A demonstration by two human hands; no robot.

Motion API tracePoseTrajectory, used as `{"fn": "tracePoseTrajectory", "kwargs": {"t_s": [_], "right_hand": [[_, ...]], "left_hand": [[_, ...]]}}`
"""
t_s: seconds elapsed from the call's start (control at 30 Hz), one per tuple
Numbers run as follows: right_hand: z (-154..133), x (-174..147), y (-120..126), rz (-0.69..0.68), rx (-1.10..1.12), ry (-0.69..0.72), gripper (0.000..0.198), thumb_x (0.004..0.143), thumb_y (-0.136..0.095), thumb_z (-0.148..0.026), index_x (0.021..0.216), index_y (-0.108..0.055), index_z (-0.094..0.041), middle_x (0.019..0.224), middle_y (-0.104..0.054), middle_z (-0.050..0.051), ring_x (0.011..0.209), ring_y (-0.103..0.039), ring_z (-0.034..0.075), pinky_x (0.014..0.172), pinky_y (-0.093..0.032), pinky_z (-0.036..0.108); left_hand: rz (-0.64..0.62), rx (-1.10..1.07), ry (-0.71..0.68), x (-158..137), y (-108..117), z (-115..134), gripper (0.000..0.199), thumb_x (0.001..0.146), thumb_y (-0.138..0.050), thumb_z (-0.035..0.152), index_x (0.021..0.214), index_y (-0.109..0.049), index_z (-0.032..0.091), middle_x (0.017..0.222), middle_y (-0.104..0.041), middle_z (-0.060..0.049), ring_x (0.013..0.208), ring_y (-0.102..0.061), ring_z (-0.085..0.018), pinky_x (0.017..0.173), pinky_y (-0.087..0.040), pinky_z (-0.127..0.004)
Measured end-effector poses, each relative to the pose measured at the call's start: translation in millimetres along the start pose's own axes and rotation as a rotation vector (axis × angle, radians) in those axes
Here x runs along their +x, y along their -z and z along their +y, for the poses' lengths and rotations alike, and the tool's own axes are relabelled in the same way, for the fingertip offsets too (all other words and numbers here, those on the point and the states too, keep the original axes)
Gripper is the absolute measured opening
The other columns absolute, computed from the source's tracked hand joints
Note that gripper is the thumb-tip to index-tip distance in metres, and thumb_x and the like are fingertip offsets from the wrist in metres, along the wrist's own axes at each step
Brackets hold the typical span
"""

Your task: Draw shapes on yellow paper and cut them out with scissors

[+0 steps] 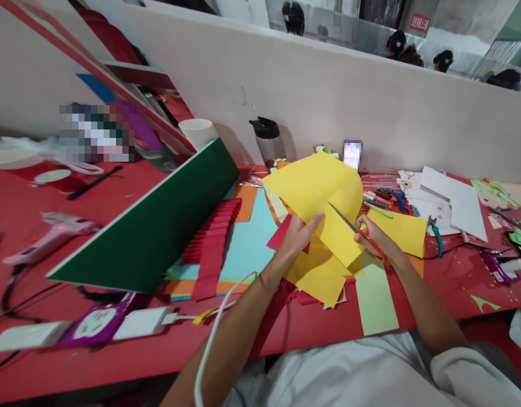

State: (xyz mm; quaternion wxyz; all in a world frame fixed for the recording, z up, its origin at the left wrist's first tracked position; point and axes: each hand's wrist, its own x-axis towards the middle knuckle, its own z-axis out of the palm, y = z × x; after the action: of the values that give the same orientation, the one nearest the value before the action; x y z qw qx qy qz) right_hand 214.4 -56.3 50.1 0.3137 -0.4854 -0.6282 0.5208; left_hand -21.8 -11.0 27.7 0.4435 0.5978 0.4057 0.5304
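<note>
My left hand (301, 232) grips a large yellow paper sheet (315, 181), thumb on top and the other fingers hidden beneath it. The sheet is held up above the table and curls at its far edge. In my right hand (373, 234) is a pair of scissors (357, 230) with red handles. Their blades lie over the sheet, pointing up and left toward my left thumb; I cannot tell whether they bite into the paper. More yellow paper (317, 274) lies below, beside a pale green strip (377, 299) and a dark red piece (281, 233).
A dark green board (158, 220) leans at left, near pleated red paper (211, 232). Behind stand a bottle (268, 141), a white cup (198, 133) and a phone (352, 154). Green-handled pliers (436, 234) lie right. A white cable (218, 333) crosses my left forearm; a pink glue gun (52, 237) lies far left.
</note>
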Motion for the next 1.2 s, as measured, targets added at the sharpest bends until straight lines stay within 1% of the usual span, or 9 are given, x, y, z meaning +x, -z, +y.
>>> {"fn": "tracePoseTrajectory", "kwargs": {"t_s": [0.1,0.23,0.37,0.5,0.73,0.9,1.03,1.2], "right_hand": [[-2,0,-1,0.011,-0.043,0.015,0.055,0.084,-0.075,-0.059,0.099,-0.032,-0.028,0.058,-0.036,-0.015,0.046,-0.026,0.009,0.049,-0.019,0.022],[-5,-2,-2,0.007,-0.073,0.047,0.054,0.086,-0.070,-0.064,0.099,-0.033,-0.027,0.060,-0.036,-0.014,0.048,-0.027,0.010,0.050,-0.019,0.024],[-5,-1,-2,0.007,-0.111,0.030,0.057,0.084,-0.069,-0.070,0.099,-0.034,-0.027,0.062,-0.035,-0.014,0.049,-0.026,0.010,0.050,-0.020,0.025],[-2,0,-3,-0.007,-0.126,0.044,0.056,0.087,-0.063,-0.073,0.099,-0.034,-0.027,0.065,-0.037,-0.012,0.050,-0.029,0.010,0.050,-0.022,0.026],[-3,0,-6,-0.016,-0.065,0.013,0.056,0.087,-0.066,-0.070,0.101,-0.032,-0.028,0.064,-0.034,-0.014,0.047,-0.028,0.010,0.048,-0.021,0.025],[0,1,-6,0.017,-0.071,0.016,0.055,0.086,-0.069,-0.067,0.101,-0.033,-0.028,0.061,-0.035,-0.014,0.047,-0.027,0.010,0.048,-0.019,0.024],[4,4,-6,0.027,-0.044,0.009,0.058,0.084,-0.073,-0.067,0.101,-0.034,-0.028,0.058,-0.033,-0.015,0.047,-0.025,0.010,0.047,-0.018,0.024],[5,6,-8,0.056,-0.041,0.006,0.060,0.081,-0.076,-0.067,0.099,-0.034,-0.028,0.058,-0.032,-0.015,0.047,-0.024,0.010,0.047,-0.018,0.023]], "left_hand": [[0.010,0.001,0.017,1,0,-2,0.063,0.092,-0.070,0.058,0.136,-0.068,0.014,0.142,-0.072,-0.018,0.135,-0.067,-0.035,0.115,-0.054,-0.050],[-0.013,-0.047,0.019,1,0,-3,0.070,0.088,-0.074,0.058,0.142,-0.064,0.014,0.141,-0.073,-0.018,0.132,-0.069,-0.035,0.113,-0.056,-0.050],[-0.030,-0.051,0.034,0,0,1,0.076,0.088,-0.074,0.060,0.146,-0.060,0.014,0.140,-0.074,-0.019,0.132,-0.069,-0.036,0.112,-0.057,-0.048],[-0.061,-0.055,0.036,-2,-2,6,0.079,0.087,-0.075,0.062,0.148,-0.058,0.015,0.136,-0.076,-0.016,0.130,-0.070,-0.037,0.111,-0.057,-0.049],[-0.056,-0.024,0.035,0,-3,1,0.084,0.086,-0.073,0.065,0.152,-0.055,0.017,0.137,-0.075,-0.017,0.129,-0.071,-0.035,0.110,-0.058,-0.049],[-0.056,-0.045,0.027,0,-2,0,0.081,0.087,-0.074,0.062,0.151,-0.056,0.015,0.136,-0.076,-0.017,0.128,-0.071,-0.035,0.110,-0.058,-0.049],[-0.053,-0.068,0.031,-1,-3,2,0.077,0.087,-0.075,0.059,0.149,-0.058,0.017,0.135,-0.076,-0.016,0.127,-0.072,-0.035,0.109,-0.059,-0.049],[-0.044,-0.036,0.027,-2,-3,5,0.074,0.088,-0.073,0.058,0.148,-0.059,0.017,0.134,-0.077,-0.015,0.127,-0.071,-0.035,0.109,-0.059,-0.049]]}}
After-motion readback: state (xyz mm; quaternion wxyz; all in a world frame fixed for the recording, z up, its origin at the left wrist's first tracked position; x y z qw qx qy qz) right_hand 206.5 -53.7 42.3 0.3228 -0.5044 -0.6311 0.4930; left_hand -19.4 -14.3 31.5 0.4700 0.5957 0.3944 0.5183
